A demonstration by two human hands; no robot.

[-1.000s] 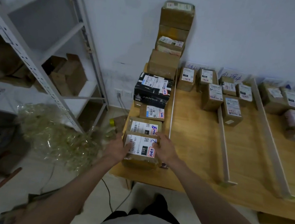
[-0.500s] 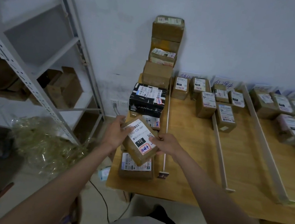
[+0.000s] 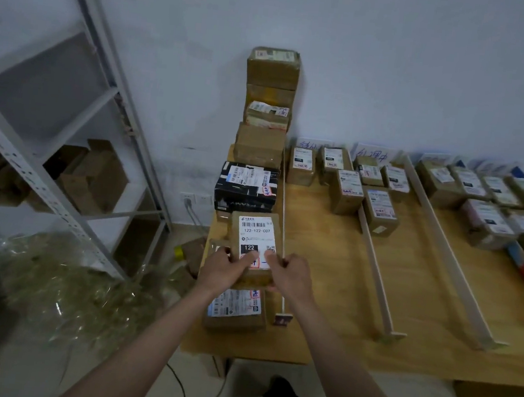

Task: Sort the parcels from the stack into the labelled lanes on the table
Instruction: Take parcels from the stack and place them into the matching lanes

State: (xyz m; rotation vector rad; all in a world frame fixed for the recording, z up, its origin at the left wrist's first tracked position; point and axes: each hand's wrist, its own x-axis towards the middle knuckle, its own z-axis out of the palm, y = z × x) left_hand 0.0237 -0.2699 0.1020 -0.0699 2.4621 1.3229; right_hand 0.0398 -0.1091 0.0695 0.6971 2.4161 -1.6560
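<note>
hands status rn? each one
Left hand: closed on the near left edge of the parcel labelled 122-122-C07.
Right hand: closed on the near right edge of the same parcel, held above the stack.

The table (image 3: 323, 303) is smooth, pale wood. The held parcel (image 3: 255, 230) is brown cardboard under glossy tape, with a white paper label. The black box (image 3: 245, 193) looks matt; the shelf rack (image 3: 60, 182) is grey painted metal.
</note>
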